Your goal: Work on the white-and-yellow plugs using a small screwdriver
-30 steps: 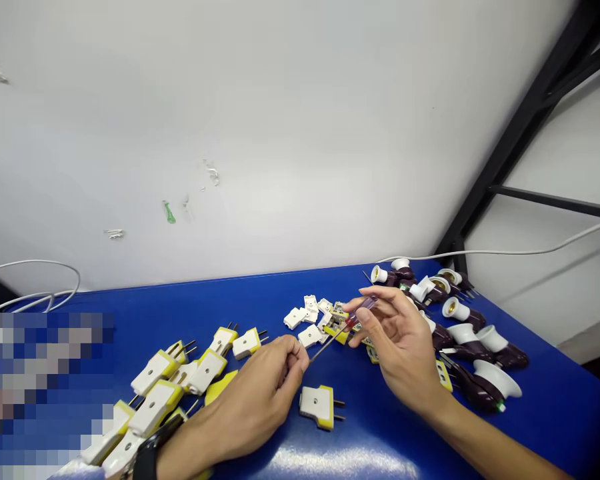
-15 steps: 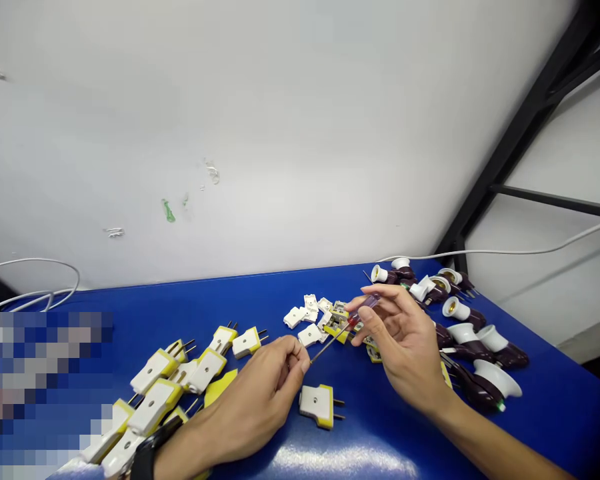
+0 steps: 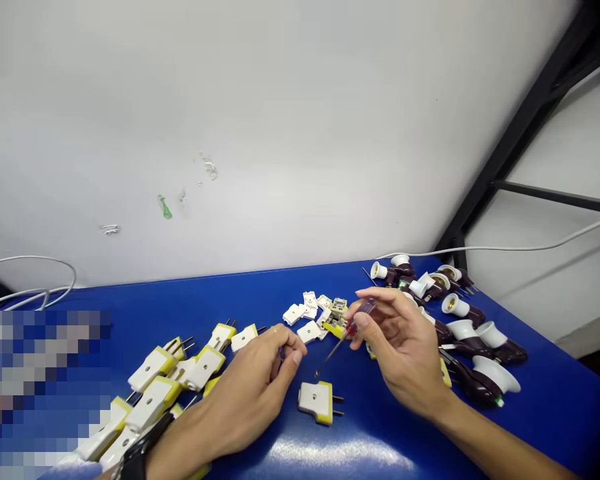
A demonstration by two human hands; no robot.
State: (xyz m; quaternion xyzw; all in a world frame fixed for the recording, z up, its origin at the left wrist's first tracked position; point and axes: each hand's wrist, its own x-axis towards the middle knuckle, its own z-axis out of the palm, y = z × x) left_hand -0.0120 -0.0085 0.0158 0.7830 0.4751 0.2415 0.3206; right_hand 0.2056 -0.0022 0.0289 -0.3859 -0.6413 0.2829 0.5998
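My right hand (image 3: 409, 347) holds a screwdriver (image 3: 363, 312) by its clear purple-red handle, the shaft slanting down to the left. At its tip is a small bit that may be a screw; it is too small to be sure. The tip hangs just above a white and yellow two-pin plug (image 3: 315, 398), which lies on the table with its pins to the right and a hole in its top. My left hand (image 3: 247, 393) hovers left of the plug, thumb and forefinger slightly apart, nothing visible between them. Its other fingers are curled and partly hidden.
Several white and yellow plugs (image 3: 153, 403) are heaped at left, partly behind my left wrist. White plug covers (image 3: 309, 332) and open yellow halves (image 3: 336, 327) lie behind my hands. Brown lamp holders (image 3: 473, 387) with white sockets crowd the right of the blue table (image 3: 220, 293).
My left thumb and forefinger have parted from the screwdriver tip. The tip has swung down toward the plug in front, with my right hand still holding the handle.
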